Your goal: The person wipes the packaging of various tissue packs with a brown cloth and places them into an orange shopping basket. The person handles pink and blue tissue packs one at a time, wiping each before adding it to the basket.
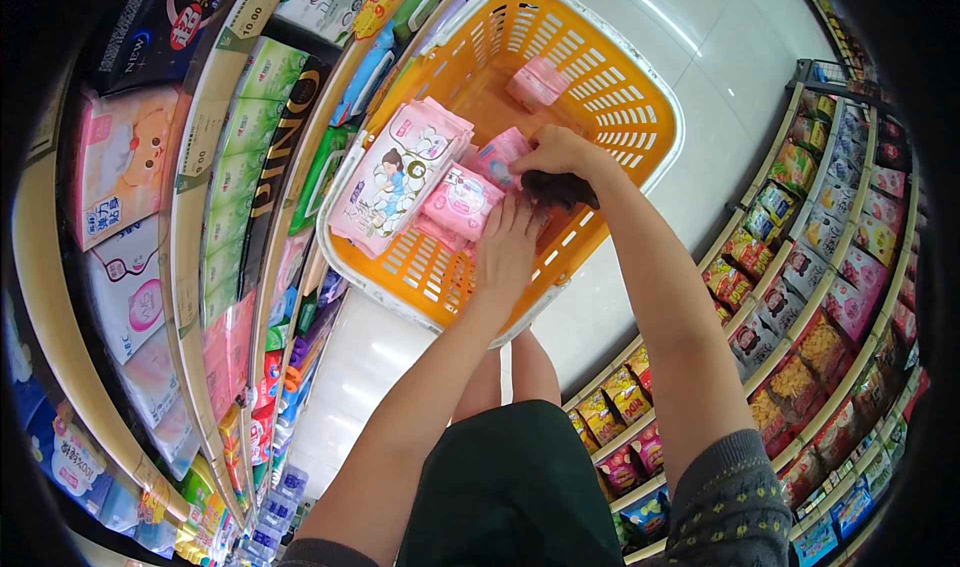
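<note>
Inside the orange plastic shopping basket [450,302], with its pale rim, my hands are among pink packs. The fingers of my right hand [561,154] grip the edge of a small pink pack [501,153]. A dark, crumpled fabric item [562,190] lies against my right wrist; whether it is worn there I cannot tell. Lower down, my left hand [508,248] reaches in with fingers extended beside a glossy pink pack [463,201]; its fingertips are partly hidden. A large pink-and-white soft pack [397,177] leans on the left wall. Another pink pack [538,83] sits at the far end.
On the left, close to the basket, a store shelf [217,154] carries green tissue packs [251,169] and pink packages [127,162]. Bagged snacks [795,267] fill the curved-looking shelves on the right. Pale glossy floor tiles [720,34] run between them. My legs [532,368] are just below the basket.
</note>
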`<state>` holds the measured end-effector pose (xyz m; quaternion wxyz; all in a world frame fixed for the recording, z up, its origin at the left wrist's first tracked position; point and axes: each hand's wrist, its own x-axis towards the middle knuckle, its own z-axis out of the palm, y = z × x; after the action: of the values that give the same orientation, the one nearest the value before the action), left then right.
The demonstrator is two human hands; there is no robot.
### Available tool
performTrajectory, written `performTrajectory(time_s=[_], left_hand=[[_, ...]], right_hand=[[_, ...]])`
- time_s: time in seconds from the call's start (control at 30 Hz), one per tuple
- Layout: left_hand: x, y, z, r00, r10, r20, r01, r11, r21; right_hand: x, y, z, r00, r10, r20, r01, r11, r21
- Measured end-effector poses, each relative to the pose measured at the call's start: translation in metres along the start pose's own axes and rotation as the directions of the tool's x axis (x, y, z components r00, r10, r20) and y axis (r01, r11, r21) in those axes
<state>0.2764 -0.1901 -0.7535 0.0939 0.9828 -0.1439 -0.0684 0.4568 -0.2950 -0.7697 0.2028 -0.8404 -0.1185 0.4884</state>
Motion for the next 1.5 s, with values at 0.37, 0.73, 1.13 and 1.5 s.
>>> performTrajectory(time_s=[0.37,0.73,1.13,1.5], left_hand=[[-0.016,-0.024,-0.024,0.97,-0.049,0.237,0.052,0.999,-0.008],[-0.028,-0.077,-0.055,0.964,-0.018,0.265,-0.041,0.976,0.216],[-0.033,-0.039,-0.062,0.872,-0.455,0.179,0.341,0.829,0.443],[-0.037,-0.042,-0.074,0.811,-0.536,0.236,0.509,0.844,0.168]], right_hand=[[-0.063,-0.007,-0.063,0.998,0.032,0.045,-0.035,0.997,0.065],[-0.044,-0.041,0.001,0.773,-0.009,0.634,0.027,0.999,-0.018],[-0.036,-0.035,0.039,0.728,-0.057,0.683,0.215,0.965,-0.149],[-0.026,-0.042,0.065,0.741,-0.07,0.667,0.247,0.953,-0.174]])
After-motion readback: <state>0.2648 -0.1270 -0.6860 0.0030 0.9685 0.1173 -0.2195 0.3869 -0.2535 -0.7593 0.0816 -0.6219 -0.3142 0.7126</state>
